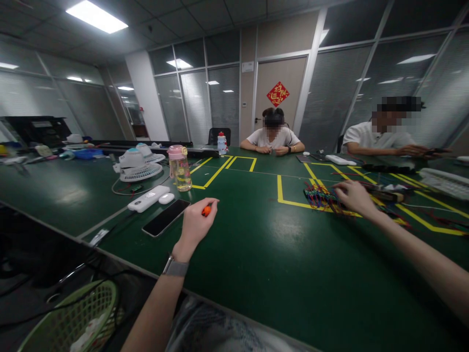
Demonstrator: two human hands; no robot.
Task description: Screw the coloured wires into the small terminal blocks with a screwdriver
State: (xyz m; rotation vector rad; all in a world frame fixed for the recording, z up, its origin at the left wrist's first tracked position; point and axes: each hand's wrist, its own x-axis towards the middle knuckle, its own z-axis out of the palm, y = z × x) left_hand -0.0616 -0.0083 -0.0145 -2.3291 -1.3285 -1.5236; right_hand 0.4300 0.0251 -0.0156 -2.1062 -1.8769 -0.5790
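My left hand [200,220] is closed around a small tool with a rounded orange end [206,211]; the rest of it is hidden in the fist. This hand is above the green table, just right of a black phone [164,218]. Farther right, my right hand [353,196] reaches over a bunch of small green circuit boards with red and dark wires [318,196]. Its fingers are bent and pinched at the right edge of the bunch, on the wires there. The exact grip is too small to make out.
Left of the phone lie a white power bank [148,198] and a white case [166,198]. Behind them stand a pink-lidded bottle [180,171] and white fans [137,168]. Yellow tape [293,203] marks the table. Two people sit opposite. A green basket [106,298] is below the edge.
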